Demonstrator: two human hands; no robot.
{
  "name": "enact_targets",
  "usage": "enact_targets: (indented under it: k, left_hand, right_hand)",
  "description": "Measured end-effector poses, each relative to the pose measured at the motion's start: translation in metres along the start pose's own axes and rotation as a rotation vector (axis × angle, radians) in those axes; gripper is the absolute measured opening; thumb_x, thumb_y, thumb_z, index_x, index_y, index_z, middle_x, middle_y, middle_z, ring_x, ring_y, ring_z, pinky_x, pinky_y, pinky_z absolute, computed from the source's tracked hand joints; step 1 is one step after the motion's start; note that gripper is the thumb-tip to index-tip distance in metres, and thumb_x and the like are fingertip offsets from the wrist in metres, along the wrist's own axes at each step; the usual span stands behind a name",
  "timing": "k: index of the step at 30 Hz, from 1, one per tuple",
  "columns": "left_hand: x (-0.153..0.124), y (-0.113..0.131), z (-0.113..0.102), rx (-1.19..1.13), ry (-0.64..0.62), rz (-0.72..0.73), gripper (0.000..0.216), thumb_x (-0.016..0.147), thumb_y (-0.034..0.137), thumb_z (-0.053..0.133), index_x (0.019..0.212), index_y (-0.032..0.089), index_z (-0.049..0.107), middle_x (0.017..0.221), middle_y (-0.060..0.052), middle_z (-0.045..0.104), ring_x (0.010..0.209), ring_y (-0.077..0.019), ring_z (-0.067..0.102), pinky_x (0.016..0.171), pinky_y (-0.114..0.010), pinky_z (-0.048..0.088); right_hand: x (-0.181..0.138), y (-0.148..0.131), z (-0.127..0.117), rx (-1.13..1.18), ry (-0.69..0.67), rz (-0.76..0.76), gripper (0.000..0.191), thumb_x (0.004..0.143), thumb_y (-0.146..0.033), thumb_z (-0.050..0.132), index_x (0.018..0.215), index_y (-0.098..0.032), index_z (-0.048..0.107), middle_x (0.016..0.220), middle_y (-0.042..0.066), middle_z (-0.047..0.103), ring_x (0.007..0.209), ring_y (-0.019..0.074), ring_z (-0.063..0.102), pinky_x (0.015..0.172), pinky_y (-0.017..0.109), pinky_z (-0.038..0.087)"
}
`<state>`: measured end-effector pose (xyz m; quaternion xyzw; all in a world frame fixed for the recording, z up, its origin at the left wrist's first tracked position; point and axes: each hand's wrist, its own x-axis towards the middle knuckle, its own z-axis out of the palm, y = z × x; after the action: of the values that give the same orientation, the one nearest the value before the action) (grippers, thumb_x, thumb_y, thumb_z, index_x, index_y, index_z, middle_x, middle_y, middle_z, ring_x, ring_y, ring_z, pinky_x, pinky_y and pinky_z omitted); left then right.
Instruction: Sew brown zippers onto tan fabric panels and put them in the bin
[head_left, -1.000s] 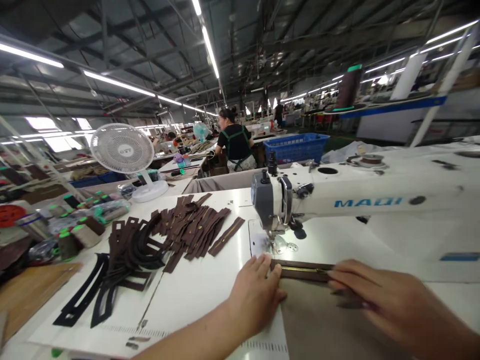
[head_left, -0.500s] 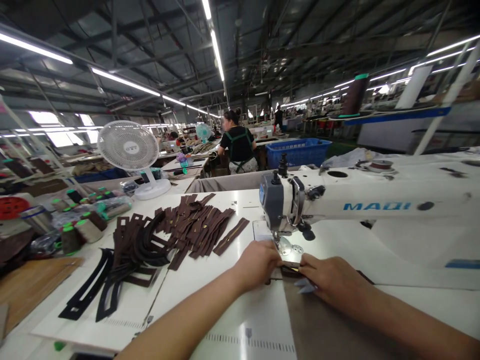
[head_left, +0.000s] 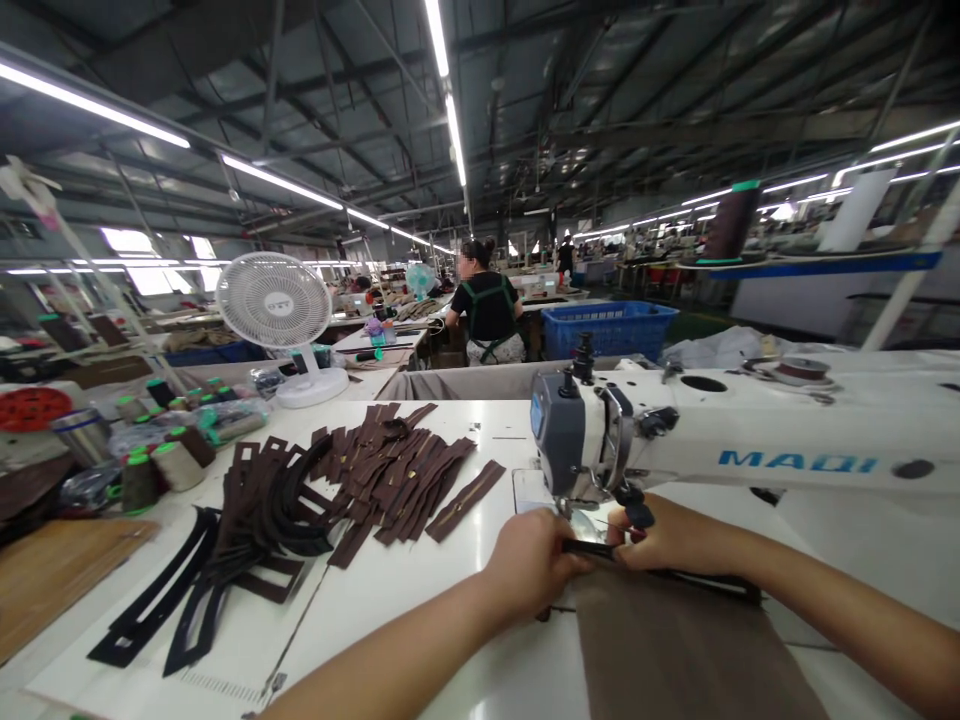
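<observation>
My left hand (head_left: 534, 562) is closed, pinching the near end of a dark brown zipper strip (head_left: 679, 577) just in front of the needle of the white sewing machine (head_left: 750, 440). My right hand (head_left: 667, 535) is closed on the same strip right under the machine head (head_left: 574, 435). The strip runs along the top edge of a brown fabric panel (head_left: 675, 650) lying on the white table (head_left: 420, 620). The needle itself is hidden behind my fingers.
A pile of brown zipper strips (head_left: 397, 475) and dark cut frames (head_left: 217, 560) lie to the left. Thread cones (head_left: 161, 460), a white fan (head_left: 279, 305) and a wooden board (head_left: 52, 570) stand further left. A person in black (head_left: 487, 305) sits beyond, near a blue crate (head_left: 609, 328).
Both hands have slid the zipper strip and fabric forward, up to the needle. They went from lying flat on the strip to pinching it under the machine head.
</observation>
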<state>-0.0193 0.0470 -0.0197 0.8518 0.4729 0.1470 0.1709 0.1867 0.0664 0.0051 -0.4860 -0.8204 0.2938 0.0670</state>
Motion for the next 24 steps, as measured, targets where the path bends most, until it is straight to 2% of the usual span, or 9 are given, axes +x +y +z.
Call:
enact_targets:
  k: [3, 5, 8, 10, 14, 18, 24]
  left_hand:
    - [0.001, -0.001, 0.003, -0.011, 0.023, 0.006, 0.016, 0.084, 0.036, 0.068, 0.084, 0.020, 0.072, 0.080, -0.001, 0.065, 0.075, -0.0170, 0.059, 0.061, -0.021, 0.038]
    - [0.000, -0.002, 0.004, -0.016, 0.040, 0.019, 0.014, 0.085, 0.034, 0.067, 0.085, 0.020, 0.072, 0.080, -0.001, 0.066, 0.076, -0.0169, 0.060, 0.063, -0.021, 0.039]
    - [-0.001, -0.003, 0.005, -0.018, 0.061, 0.043, 0.012, 0.084, 0.031, 0.068, 0.086, 0.020, 0.073, 0.081, -0.001, 0.066, 0.076, -0.0171, 0.060, 0.064, -0.022, 0.041]
    - [-0.001, -0.004, 0.006, -0.022, 0.070, 0.068, 0.011, 0.086, 0.030, 0.067, 0.086, 0.020, 0.073, 0.081, -0.001, 0.067, 0.077, -0.0169, 0.061, 0.066, -0.022, 0.042]
    - [-0.001, -0.005, 0.007, -0.024, 0.084, 0.102, 0.011, 0.088, 0.026, 0.064, 0.088, 0.022, 0.074, 0.083, 0.000, 0.068, 0.080, -0.0160, 0.061, 0.071, -0.022, 0.043]
    - [-0.002, -0.004, 0.007, 0.001, 0.091, 0.076, 0.010, 0.086, 0.026, 0.066, 0.091, 0.021, 0.073, 0.086, -0.002, 0.068, 0.081, -0.0183, 0.062, 0.070, -0.024, 0.044]
    - [-0.001, -0.001, 0.005, 0.030, 0.078, 0.079, 0.010, 0.079, 0.027, 0.073, 0.082, 0.018, 0.072, 0.082, -0.002, 0.068, 0.078, -0.0195, 0.063, 0.070, -0.025, 0.044]
  right_hand:
    - [-0.008, -0.003, 0.005, -0.008, 0.037, -0.027, 0.018, 0.072, -0.032, 0.059, 0.078, -0.017, 0.067, 0.067, 0.000, 0.062, 0.065, 0.0172, 0.054, 0.057, 0.026, 0.034]
    - [-0.012, -0.003, 0.012, -0.057, 0.089, -0.074, 0.012, 0.072, -0.030, 0.063, 0.078, -0.020, 0.066, 0.069, -0.001, 0.063, 0.066, 0.0172, 0.056, 0.059, 0.026, 0.035]
    - [-0.013, 0.000, 0.022, -0.262, 0.221, -0.148, 0.002, 0.074, -0.021, 0.064, 0.072, -0.022, 0.065, 0.070, -0.002, 0.065, 0.067, 0.0174, 0.060, 0.060, 0.026, 0.036]
    - [-0.010, 0.004, 0.027, -0.375, 0.279, -0.166, 0.009, 0.077, -0.021, 0.064, 0.068, -0.022, 0.063, 0.070, -0.001, 0.066, 0.067, 0.0183, 0.061, 0.059, 0.026, 0.036]
    - [-0.006, 0.006, 0.034, -0.431, 0.313, -0.166, 0.011, 0.080, -0.020, 0.063, 0.069, -0.022, 0.064, 0.071, 0.000, 0.067, 0.069, 0.0200, 0.062, 0.059, 0.026, 0.036]
    - [-0.007, 0.003, 0.037, -0.476, 0.336, -0.166, 0.012, 0.081, -0.016, 0.058, 0.072, -0.021, 0.065, 0.073, 0.001, 0.068, 0.071, 0.0210, 0.064, 0.060, 0.027, 0.037]
    - [-0.008, -0.001, 0.039, -0.539, 0.373, -0.174, 0.012, 0.080, -0.015, 0.059, 0.071, -0.020, 0.065, 0.073, 0.002, 0.069, 0.070, 0.0204, 0.065, 0.058, 0.026, 0.036]
